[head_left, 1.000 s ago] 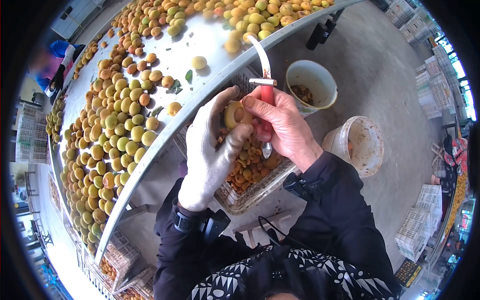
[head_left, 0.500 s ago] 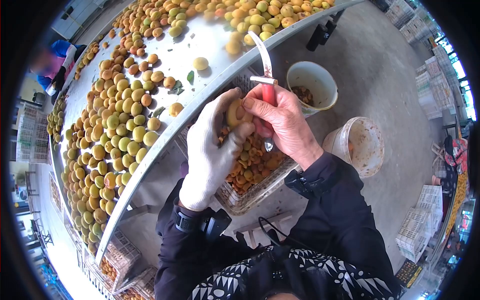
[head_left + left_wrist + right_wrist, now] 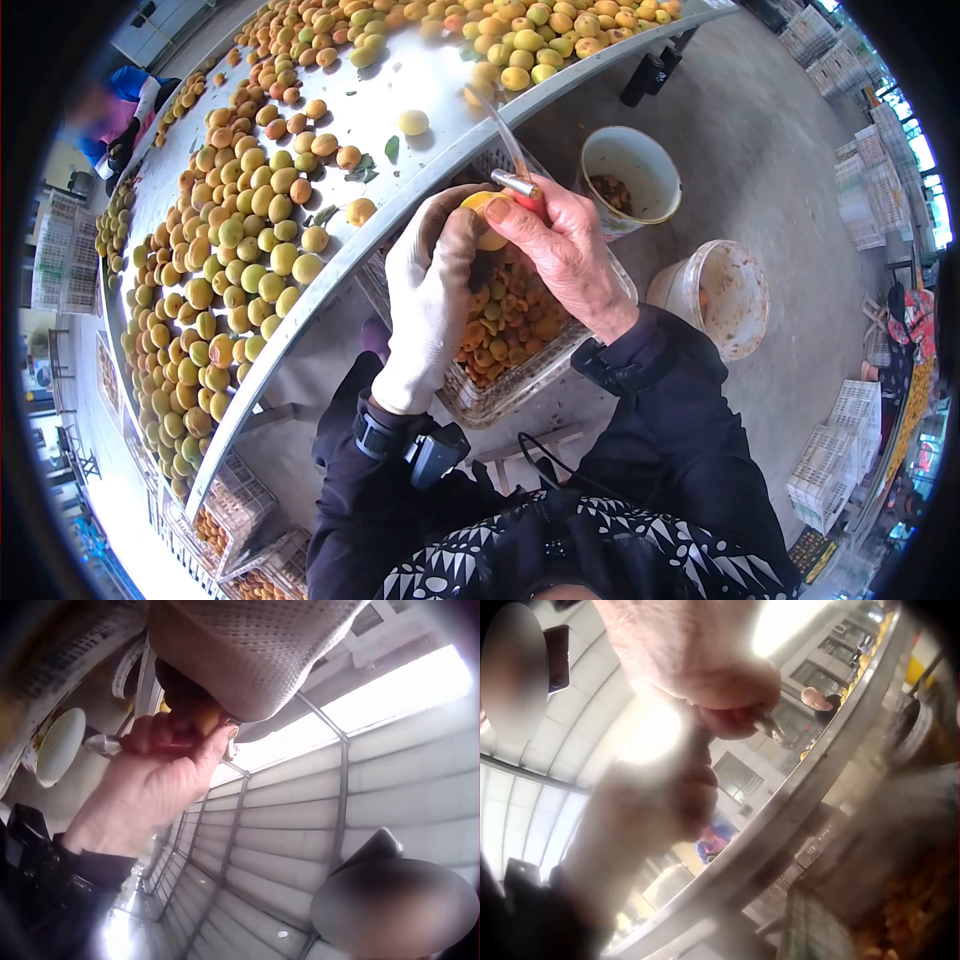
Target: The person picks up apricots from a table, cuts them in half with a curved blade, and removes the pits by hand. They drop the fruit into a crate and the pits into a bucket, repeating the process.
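Note:
My left hand [image 3: 432, 290], in a white knit glove, grips a yellow apricot [image 3: 483, 207] between fingers and thumb above the crate. My bare right hand [image 3: 570, 250] holds a red-handled curved knife [image 3: 537, 203], with its thumb right at the fruit. The knife's pale blade points up and to the left past a metal crosspiece. In the left wrist view, a spoon-like metal end [image 3: 103, 744] sticks out of the right fist. Below the hands, a plastic crate [image 3: 475, 408] holds many apricot halves [image 3: 500, 335].
A metal-edged table [image 3: 330, 262] with heaps of whole apricots [image 3: 240, 230] curves along the left and front. Two buckets stand on the floor at right, one with scraps [image 3: 632, 165], one stained [image 3: 735, 300]. Another person [image 3: 125, 115] is at the table's far left.
Both hands have risen slightly. The knife has tilted, hiding its spoon-like end behind the right hand in the head view. The apricot has turned, and its cut hollow no longer shows.

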A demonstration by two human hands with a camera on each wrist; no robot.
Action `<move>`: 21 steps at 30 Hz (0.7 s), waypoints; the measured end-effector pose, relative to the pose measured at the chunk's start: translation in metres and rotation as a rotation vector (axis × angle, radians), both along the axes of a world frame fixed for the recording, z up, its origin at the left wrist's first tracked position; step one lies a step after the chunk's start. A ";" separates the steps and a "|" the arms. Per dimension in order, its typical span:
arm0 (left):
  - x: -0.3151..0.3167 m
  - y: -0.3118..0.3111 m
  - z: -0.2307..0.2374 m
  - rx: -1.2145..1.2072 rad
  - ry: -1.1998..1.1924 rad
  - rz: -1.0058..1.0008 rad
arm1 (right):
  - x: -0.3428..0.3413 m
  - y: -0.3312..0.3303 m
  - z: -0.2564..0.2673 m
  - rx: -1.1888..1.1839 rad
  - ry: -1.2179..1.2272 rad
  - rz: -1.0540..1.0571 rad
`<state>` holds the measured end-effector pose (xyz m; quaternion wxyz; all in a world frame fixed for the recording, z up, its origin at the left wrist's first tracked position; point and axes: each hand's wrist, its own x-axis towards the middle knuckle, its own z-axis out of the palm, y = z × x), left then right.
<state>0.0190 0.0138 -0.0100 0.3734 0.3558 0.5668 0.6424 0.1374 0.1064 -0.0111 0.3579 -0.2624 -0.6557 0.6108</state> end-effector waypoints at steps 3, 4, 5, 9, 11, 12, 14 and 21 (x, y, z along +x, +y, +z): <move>0.001 -0.001 -0.001 0.022 -0.093 -0.031 | 0.001 -0.006 0.000 -0.051 0.075 0.015; 0.003 -0.002 -0.002 0.024 -0.094 -0.030 | 0.001 -0.008 -0.003 -0.091 0.139 0.011; 0.004 -0.002 -0.002 0.031 -0.103 -0.014 | 0.000 -0.010 -0.004 -0.090 0.138 0.013; 0.007 -0.003 0.007 0.017 -0.175 0.028 | 0.000 -0.013 -0.011 -0.199 0.185 -0.014; 0.005 -0.003 0.009 0.000 -0.184 0.020 | -0.001 -0.012 -0.013 -0.251 0.221 0.007; 0.004 -0.004 0.009 -0.018 -0.193 0.012 | -0.001 -0.012 -0.014 -0.260 0.239 0.011; 0.002 -0.003 0.003 0.000 -0.204 -0.007 | -0.001 -0.014 -0.013 -0.270 0.256 0.016; 0.011 0.007 -0.003 0.068 0.027 0.234 | -0.006 -0.008 -0.010 0.001 0.019 -0.100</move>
